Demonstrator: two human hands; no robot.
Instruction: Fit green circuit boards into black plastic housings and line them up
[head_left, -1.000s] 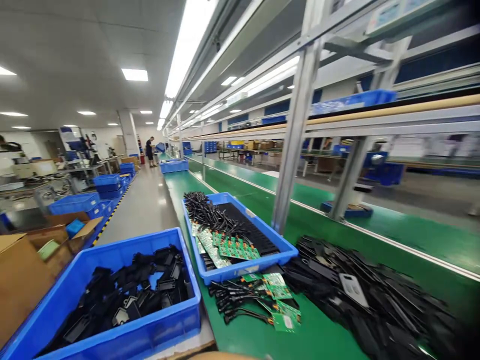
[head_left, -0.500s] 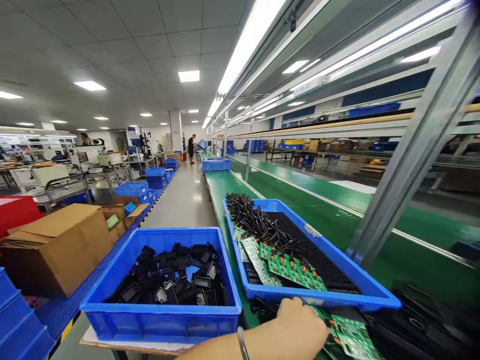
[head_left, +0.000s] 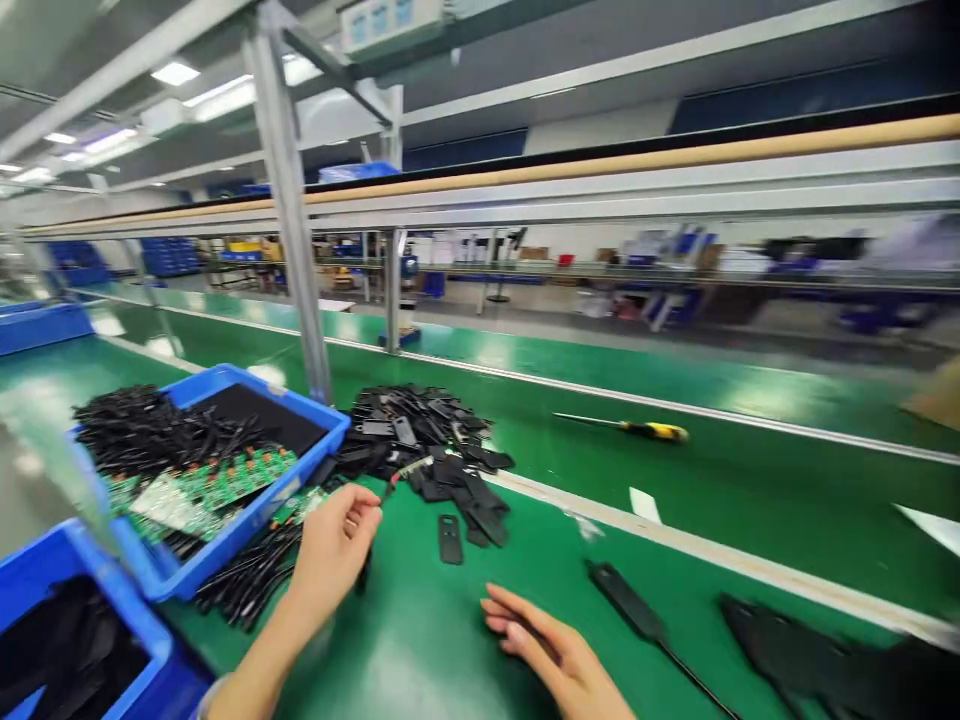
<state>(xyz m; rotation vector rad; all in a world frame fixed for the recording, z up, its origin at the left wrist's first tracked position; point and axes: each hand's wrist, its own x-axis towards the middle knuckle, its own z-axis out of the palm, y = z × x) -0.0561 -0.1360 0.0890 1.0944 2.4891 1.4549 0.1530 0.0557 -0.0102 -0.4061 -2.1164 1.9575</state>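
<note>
My left hand (head_left: 334, 545) is pinched shut on a thin cable (head_left: 405, 470) whose far end points toward a pile of black plastic parts (head_left: 420, 425) on the green belt (head_left: 420, 640). Its knuckles sit beside a bundle of black cables (head_left: 247, 575) and the corner of a blue bin (head_left: 330, 425) holding green circuit boards (head_left: 217, 480) and more cables. My right hand (head_left: 551, 650) lies low over the belt with fingers stretched out, holding nothing. A single flat black piece (head_left: 450, 538) lies between the two hands.
A second blue bin (head_left: 75, 560) of black parts is at the lower left. A long black strip (head_left: 626, 605) and more black parts (head_left: 825, 660) lie to the right. A yellow-handled screwdriver (head_left: 652, 430) rests farther back. A metal post (head_left: 289, 200) rises behind the bin.
The view has swung right, from the aisle to the belt. My left hand has come away from the boards by the bin, pinching a cable. My right hand has come into view.
</note>
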